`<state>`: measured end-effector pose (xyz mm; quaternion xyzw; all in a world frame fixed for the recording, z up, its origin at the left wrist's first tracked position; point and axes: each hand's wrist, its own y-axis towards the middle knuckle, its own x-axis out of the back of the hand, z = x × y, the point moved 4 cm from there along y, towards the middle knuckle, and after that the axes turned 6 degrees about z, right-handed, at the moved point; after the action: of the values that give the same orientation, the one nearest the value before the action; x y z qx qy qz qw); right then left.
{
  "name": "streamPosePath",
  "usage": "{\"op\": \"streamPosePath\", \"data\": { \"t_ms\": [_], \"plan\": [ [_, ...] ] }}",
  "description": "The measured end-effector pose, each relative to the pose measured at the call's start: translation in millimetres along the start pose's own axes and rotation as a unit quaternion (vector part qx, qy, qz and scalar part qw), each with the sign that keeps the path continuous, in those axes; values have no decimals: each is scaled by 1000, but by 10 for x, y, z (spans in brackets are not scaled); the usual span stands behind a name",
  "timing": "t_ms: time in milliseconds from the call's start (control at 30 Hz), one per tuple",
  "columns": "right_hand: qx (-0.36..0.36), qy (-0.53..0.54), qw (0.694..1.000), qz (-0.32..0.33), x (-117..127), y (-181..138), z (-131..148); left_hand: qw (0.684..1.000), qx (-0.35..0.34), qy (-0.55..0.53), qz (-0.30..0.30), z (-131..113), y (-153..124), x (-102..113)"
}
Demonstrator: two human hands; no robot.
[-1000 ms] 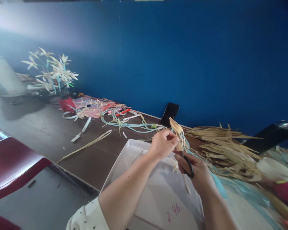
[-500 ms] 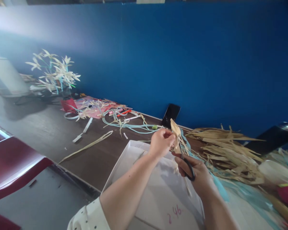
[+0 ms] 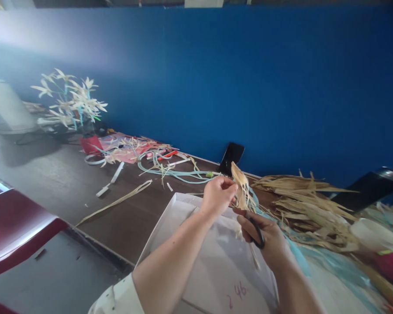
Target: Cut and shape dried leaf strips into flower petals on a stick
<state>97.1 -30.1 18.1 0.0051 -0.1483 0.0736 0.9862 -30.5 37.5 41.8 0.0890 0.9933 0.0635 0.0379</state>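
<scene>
My left hand (image 3: 220, 195) pinches a dried corn husk (image 3: 240, 176), whose pointed tip stands up above my fingers and whose lower part splits into narrow strips. Black-handled scissors (image 3: 258, 233) are in my right hand (image 3: 265, 231), with fingers through the loops. Their blades point up towards the husk's lower strips, and part of them is hidden by my fingers and the strips. Both hands are over the far edge of a shallow white box lid (image 3: 212, 266) marked with pink handwriting. A thin husk scrap (image 3: 254, 257) lies inside it.
Right of my hands lies a heap of dried husks (image 3: 314, 205) on light-blue plastic. A phone (image 3: 232, 158) leans against the blue wall. Leftward are pale-blue cords (image 3: 180, 175), a loose husk strip (image 3: 118, 201) and white husk flowers (image 3: 81, 100) in a red pot (image 3: 91, 145).
Slight view shift only. The husk stays pinched in my left hand; the scissor blades, seen among its strips before, now show less, with my right hand a little lower relative to it.
</scene>
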Motion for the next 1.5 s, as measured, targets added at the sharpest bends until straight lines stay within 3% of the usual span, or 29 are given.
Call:
{"op": "streamPosePath", "data": {
  "t_ms": [533,1000,1233,1500],
  "plan": [
    [-34,6,999,-2,-5,40,-149,992,-52,71,-88,48,34,111],
    [-36,-8,999,10,-11,24,-106,987,-62,101,-109,42,47,162],
    [-35,8,999,9,-3,29,-131,988,-66,114,-76,42,29,119],
    [-40,0,999,5,-2,25,-144,986,-65,112,-104,-32,15,141]
  ]
}}
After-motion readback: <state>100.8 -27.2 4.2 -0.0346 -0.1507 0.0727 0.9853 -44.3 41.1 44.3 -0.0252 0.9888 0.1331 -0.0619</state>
